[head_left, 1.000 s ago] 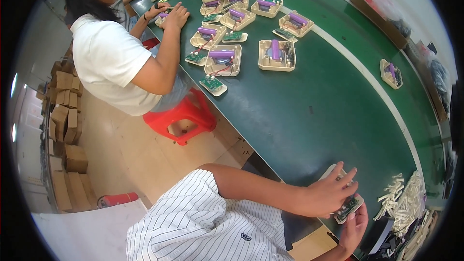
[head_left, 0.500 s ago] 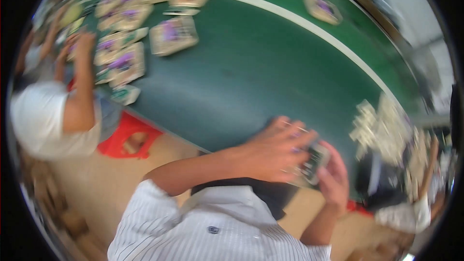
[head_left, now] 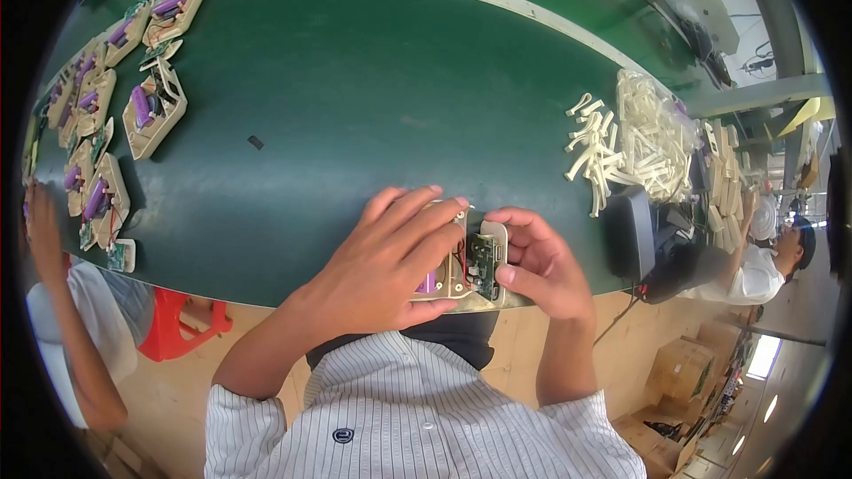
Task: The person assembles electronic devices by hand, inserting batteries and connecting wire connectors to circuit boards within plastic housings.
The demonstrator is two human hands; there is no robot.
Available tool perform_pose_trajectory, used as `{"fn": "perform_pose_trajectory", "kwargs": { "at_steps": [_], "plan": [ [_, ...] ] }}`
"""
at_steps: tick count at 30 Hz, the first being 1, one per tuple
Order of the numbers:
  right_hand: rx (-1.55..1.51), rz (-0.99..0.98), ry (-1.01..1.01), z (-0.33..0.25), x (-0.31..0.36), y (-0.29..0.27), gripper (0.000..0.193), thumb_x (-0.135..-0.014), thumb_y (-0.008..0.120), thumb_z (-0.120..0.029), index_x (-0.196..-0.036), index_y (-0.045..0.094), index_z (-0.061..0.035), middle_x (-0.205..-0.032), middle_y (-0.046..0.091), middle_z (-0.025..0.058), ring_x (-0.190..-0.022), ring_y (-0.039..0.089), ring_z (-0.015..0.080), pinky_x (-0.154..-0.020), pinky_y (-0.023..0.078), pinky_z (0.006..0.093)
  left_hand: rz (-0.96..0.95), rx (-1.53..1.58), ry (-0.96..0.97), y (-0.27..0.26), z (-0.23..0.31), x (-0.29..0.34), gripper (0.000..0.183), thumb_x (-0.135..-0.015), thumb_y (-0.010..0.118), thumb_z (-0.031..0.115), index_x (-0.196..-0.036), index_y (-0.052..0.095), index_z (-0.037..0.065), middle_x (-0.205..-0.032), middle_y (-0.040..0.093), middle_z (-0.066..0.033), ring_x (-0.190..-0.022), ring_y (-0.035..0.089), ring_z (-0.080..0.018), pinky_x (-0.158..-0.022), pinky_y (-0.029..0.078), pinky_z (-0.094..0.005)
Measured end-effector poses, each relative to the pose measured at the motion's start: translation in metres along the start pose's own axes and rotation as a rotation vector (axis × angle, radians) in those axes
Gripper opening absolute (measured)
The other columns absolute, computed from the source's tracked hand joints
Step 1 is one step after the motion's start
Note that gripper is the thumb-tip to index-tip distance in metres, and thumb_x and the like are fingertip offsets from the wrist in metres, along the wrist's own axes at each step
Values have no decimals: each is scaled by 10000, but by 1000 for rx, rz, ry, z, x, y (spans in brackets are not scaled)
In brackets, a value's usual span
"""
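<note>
At the table's near edge, my left hand [head_left: 395,253] lies over a cream plastic housing [head_left: 455,291], its fingers across the top and its thumb along the near side. Part of a purple cylindrical battery [head_left: 427,284] and a red wire show from under it. Closed by thumb and fingers, my right hand [head_left: 552,270] grips a small cream end panel bearing a green circuit board [head_left: 484,263]. The board stands just right of the housing, its component side showing. Most of the housing is hidden beneath my left hand.
Several open cream housings [head_left: 155,113] with purple batteries stand at the far left, near a co-worker's hand [head_left: 43,226]. A small black piece [head_left: 256,142] lies on the green table. White strap-like pieces [head_left: 596,155] and a black box [head_left: 628,232] are at right. A red stool [head_left: 182,324] stands below.
The view has swung, so the table's contents appear shifted left. My left hand has moved off the circuit board, which now shows beside the housing; my right hand still holds its panel.
</note>
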State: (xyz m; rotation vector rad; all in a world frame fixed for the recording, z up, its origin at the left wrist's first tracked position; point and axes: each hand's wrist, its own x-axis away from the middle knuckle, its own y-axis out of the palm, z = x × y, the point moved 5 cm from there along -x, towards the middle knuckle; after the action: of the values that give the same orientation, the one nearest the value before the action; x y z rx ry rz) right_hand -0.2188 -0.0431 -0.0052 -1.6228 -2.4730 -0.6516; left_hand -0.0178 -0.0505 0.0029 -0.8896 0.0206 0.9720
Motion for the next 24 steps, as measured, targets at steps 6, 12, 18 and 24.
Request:
{"fn": "perform_pose_trajectory", "kwargs": {
  "at_steps": [6, 12, 18, 24],
  "plan": [
    [-26, 3, -10, 2, -1, -3, 581, -902, 688, 66, -1431, 465, -26, -1234, 623, 94, -1108, 628, 179, -952, 545, 346, 200, 240, -56, -4, -5, 3, 815, -614, 945, 254, -1293, 552, 35, -1459, 443, -231, -1195, 545, -419, -1036, 426, -530],
    [-13, 56, 1, 5, -8, 3, 570, -908, 689, 62, -1428, 469, -17, -1234, 628, 105, -1112, 631, 176, -937, 554, 329, 6, 31, -84, -3, -3, 1, 786, -577, 956, 269, -1250, 619, 42, -1470, 448, -230, -1237, 540, -425, -992, 453, -540],
    [-100, 102, -84, 9, -10, 1, 549, -927, 683, 46, -1428, 468, -19, -1220, 644, 120, -1094, 648, 175, -916, 569, 321, 32, 22, -12, -3, -1, -1, 696, -577, 937, 263, -1180, 673, 36, -1423, 489, -227, -1249, 553, -393, -983, 453, -528],
    [-67, 139, -81, 10, -10, 5, 538, -931, 682, 41, -1422, 470, -17, -1213, 642, 126, -1083, 651, 174, -913, 578, 319, 37, -14, -4, -3, 0, -1, 668, -592, 926, 251, -1177, 676, 47, -1409, 506, -214, -1252, 557, -397, -1001, 448, -530]
  ]
}}
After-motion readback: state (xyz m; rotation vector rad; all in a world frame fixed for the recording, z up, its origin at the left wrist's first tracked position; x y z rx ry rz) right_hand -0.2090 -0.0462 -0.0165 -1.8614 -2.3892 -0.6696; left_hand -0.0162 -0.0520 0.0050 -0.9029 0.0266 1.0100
